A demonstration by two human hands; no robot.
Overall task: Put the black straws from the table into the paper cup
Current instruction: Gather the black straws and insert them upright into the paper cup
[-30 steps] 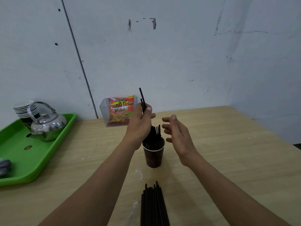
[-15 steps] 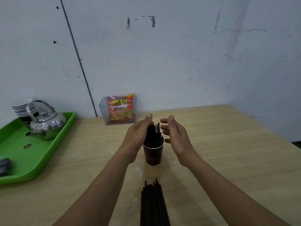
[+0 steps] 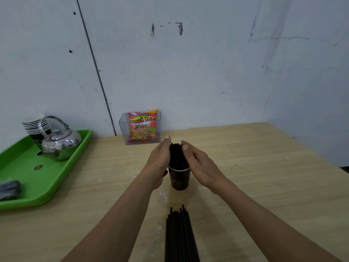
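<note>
A dark brown paper cup (image 3: 179,179) stands upright mid-table with a bundle of black straws (image 3: 176,155) sticking out of its top. My left hand (image 3: 158,161) presses flat against the bundle's left side. My right hand (image 3: 201,164) presses against its right side, so the two palms squeeze the straws together above the rim. Nearer to me, a second pile of black straws (image 3: 179,237) lies flat on the wooden table (image 3: 255,186), pointing toward the cup. My hands hide most of the bundle in the cup.
A clear box with a red French-fries packet (image 3: 142,127) stands behind the cup at the wall. On the left, a green tray (image 3: 22,186) carries a steel kettle (image 3: 60,142), stacked cups (image 3: 35,123) and a dark object. White walls close the back and right.
My left hand has lowered the raised straw into the cup. Both hands have then closed in on the bundle from each side.
</note>
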